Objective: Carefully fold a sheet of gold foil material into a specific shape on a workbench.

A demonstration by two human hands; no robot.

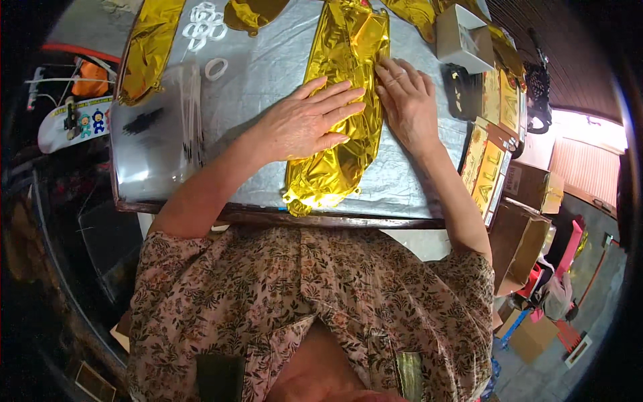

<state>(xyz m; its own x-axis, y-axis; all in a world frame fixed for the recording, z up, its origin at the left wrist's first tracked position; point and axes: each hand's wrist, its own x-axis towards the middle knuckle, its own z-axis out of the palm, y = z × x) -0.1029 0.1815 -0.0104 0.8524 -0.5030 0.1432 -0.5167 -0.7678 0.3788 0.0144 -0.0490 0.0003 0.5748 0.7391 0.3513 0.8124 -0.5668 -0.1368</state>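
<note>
A shiny gold foil balloon (335, 173), flat and creased, lies lengthwise on the table in front of me, its near end by the front edge. My left hand (301, 124) rests palm down across its left side and middle with the fingers spread. Along the right edge of the foil lies my right hand (407, 100), fingers stretched forward and slightly bent, the fingertips touching that edge. Neither hand grips anything that I can see.
More gold foil pieces (151, 50) lie along the table's far and left sides. White rings (204, 25), one loose ring (216, 69) and a clear plastic sleeve with thin white sticks (191, 117) are at left. A white box (463, 41) and printed cartons (483, 175) line the right side.
</note>
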